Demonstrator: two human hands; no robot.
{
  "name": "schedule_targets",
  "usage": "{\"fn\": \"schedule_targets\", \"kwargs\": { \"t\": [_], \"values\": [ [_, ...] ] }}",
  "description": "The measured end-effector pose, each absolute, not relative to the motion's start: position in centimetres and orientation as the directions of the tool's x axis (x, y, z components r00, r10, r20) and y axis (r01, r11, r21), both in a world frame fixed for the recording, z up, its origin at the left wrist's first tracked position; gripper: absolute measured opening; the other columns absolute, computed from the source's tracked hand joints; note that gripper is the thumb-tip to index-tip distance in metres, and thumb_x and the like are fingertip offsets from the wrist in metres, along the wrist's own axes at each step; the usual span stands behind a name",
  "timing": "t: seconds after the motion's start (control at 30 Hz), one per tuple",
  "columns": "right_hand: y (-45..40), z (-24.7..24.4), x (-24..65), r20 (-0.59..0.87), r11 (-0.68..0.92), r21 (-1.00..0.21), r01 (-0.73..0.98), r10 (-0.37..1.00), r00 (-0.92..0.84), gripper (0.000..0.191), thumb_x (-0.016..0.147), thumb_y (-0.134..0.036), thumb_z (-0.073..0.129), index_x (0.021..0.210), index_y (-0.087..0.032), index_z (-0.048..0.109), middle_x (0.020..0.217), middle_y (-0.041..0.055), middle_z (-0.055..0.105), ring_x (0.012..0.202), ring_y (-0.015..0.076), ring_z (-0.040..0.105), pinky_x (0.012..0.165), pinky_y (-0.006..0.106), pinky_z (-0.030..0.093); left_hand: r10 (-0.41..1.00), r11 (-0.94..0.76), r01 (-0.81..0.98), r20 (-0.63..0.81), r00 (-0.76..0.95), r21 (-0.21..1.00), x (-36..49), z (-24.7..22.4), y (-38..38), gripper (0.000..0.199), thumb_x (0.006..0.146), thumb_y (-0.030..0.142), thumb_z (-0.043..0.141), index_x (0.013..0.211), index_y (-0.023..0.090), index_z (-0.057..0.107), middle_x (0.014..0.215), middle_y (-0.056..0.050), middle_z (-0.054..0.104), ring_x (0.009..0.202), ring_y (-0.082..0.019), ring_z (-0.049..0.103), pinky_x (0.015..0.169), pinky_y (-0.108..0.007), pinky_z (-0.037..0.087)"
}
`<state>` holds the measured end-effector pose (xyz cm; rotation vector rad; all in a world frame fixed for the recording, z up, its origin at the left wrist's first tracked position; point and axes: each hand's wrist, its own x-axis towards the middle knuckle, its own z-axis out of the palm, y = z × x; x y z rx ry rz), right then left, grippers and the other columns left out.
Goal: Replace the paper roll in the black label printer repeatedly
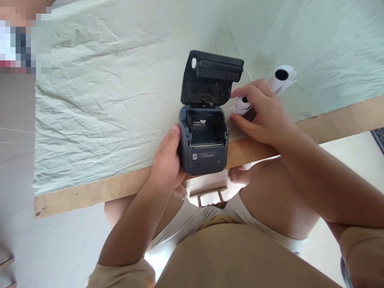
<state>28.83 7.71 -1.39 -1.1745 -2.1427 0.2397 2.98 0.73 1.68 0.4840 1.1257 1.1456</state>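
Note:
A dark grey portable label printer (207, 160) stands near the table's front edge with its lid (207, 86) flipped up. Inside, the paper compartment (208, 138) shows and holds no roll. My left hand (169, 160) grips the printer's left side, thumb along the casing and the other fingers hidden beneath or behind it. Just right of the printer, my right hand (267, 112) closes around a small white paper roll (240, 106) with a dark core, its index finger close to the lid's edge. Another white paper roll (283, 78) with a black core lies beyond that hand.
A pale green, wrinkled cloth (120, 88) covers the table, leaving a bare wooden strip (96, 186) along the front edge. My legs and a wooden stool or rung (210, 193) are below. A pixelated patch (21, 44) hides part of the far left corner.

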Motion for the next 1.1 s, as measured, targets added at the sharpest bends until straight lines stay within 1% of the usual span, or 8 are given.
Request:
{"fn": "schedule_targets", "kwargs": {
  "t": [0.23, 0.4, 0.5, 0.63, 0.8, 0.9, 1.0, 1.1],
  "values": [
    [7.5, -1.1, 28.9, 0.340, 0.523, -0.567, 0.637, 0.852, -0.397, 0.057, 0.096, -0.021, 0.065, 0.153, -0.033, 0.061, 0.133, 0.0087, 0.079, 0.126, 0.0341, 0.078, 0.112, 0.060, 0.068, 0.917, 0.383, -0.470, -0.386, 0.095, 0.795, 2.7, 1.7, 0.8, 0.039, 0.098, 0.061, 0.084, 0.097, 0.022, 0.078, 0.109, -0.009, 0.090, 0.126, -0.041, 0.085, 0.098, -0.050, 0.075],
    [7.5, -1.4, 28.8, 0.351, 0.508, -0.559, 0.656, 0.861, -0.368, 0.054, 0.097, -0.040, 0.077, 0.150, -0.034, 0.068, 0.132, 0.0128, 0.069, 0.131, 0.0380, 0.072, 0.119, 0.065, 0.063, 0.926, 0.376, -0.428, -0.357, 0.127, 0.822, 2.6, 1.7, 0.7, 0.039, 0.097, 0.060, 0.084, 0.102, 0.022, 0.078, 0.109, -0.009, 0.089, 0.129, -0.041, 0.084, 0.097, -0.048, 0.074],
    [8.0, -1.9, 29.1, 0.351, 0.511, -0.538, 0.671, 0.859, -0.373, 0.057, 0.096, -0.042, 0.081, 0.151, -0.036, 0.068, 0.127, 0.0115, 0.068, 0.126, 0.0355, 0.072, 0.113, 0.061, 0.067, 0.930, 0.364, -0.437, -0.345, 0.127, 0.822, 2.6, 1.8, 0.6, 0.042, 0.092, 0.061, 0.089, 0.104, 0.023, 0.078, 0.107, -0.009, 0.089, 0.122, -0.041, 0.086, 0.090, -0.046, 0.075],
    [8.4, -2.1, 29.3, 0.410, 0.546, -0.501, 0.672, 0.833, -0.371, 0.049, 0.098, -0.031, 0.073, 0.147, -0.036, 0.068, 0.119, 0.0088, 0.071, 0.116, 0.0312, 0.076, 0.105, 0.056, 0.070, 0.920, 0.390, -0.419, -0.364, 0.144, 0.820, 2.5, 2.2, 0.5, 0.044, 0.083, 0.054, 0.098, 0.106, 0.023, 0.078, 0.109, -0.010, 0.090, 0.118, -0.040, 0.087, 0.086, -0.043, 0.075],
    [6.2, 0.4, 28.5, 0.545, 0.540, -0.597, 0.593, 0.816, -0.195, 0.060, 0.098, -0.036, 0.074, 0.155, -0.039, 0.055, 0.138, 0.0091, 0.073, 0.105, 0.0271, 0.079, 0.081, 0.045, 0.069, 0.915, 0.400, -0.395, -0.381, 0.129, 0.827, 2.5, 2.4, 0.5, 0.047, 0.086, 0.059, 0.096, 0.105, 0.022, 0.075, 0.106, -0.009, 0.090, 0.105, -0.035, 0.088, 0.071, -0.035, 0.069],
    [4.3, 2.4, 26.5, 0.650, 0.651, -0.569, 0.502, 0.730, -0.211, 0.048, 0.096, -0.039, 0.082, 0.140, -0.038, 0.064, 0.131, 0.0062, 0.080, 0.102, 0.0276, 0.082, 0.080, 0.045, 0.069, 0.918, 0.395, -0.395, -0.369, 0.141, 0.829, 2.6, 2.2, 0.5, 0.051, 0.087, 0.063, 0.095, 0.109, 0.022, 0.075, 0.103, -0.009, 0.089, 0.098, -0.032, 0.087, 0.067, -0.033, 0.066],
    [3.5, 3.4, 24.2, 0.627, 0.684, -0.530, 0.501, 0.714, -0.312, 0.030, 0.099, -0.021, 0.072, 0.126, -0.034, 0.068, 0.120, 0.0016, 0.087, 0.099, 0.0260, 0.086, 0.088, 0.046, 0.072, 0.912, 0.410, -0.399, -0.380, 0.156, 0.820, 2.6, 2.1, 0.4, 0.058, 0.084, 0.063, 0.097, 0.118, 0.022, 0.075, 0.110, -0.010, 0.090, 0.106, -0.035, 0.087, 0.072, -0.036, 0.068],
    [4.0, 3.2, 22.8, 0.635, 0.703, -0.450, 0.551, 0.686, -0.356, 0.026, 0.095, -0.013, 0.072, 0.114, -0.031, 0.069, 0.111, -0.0018, 0.090, 0.090, 0.0242, 0.087, 0.081, 0.043, 0.070, 0.916, 0.400, -0.409, -0.370, 0.155, 0.820, 2.5, 2.0, 0.3, 0.058, 0.086, 0.065, 0.096, 0.119, 0.023, 0.074, 0.112, -0.010, 0.089, 0.110, -0.035, 0.087, 0.072, -0.035, 0.068]
  ]
}}
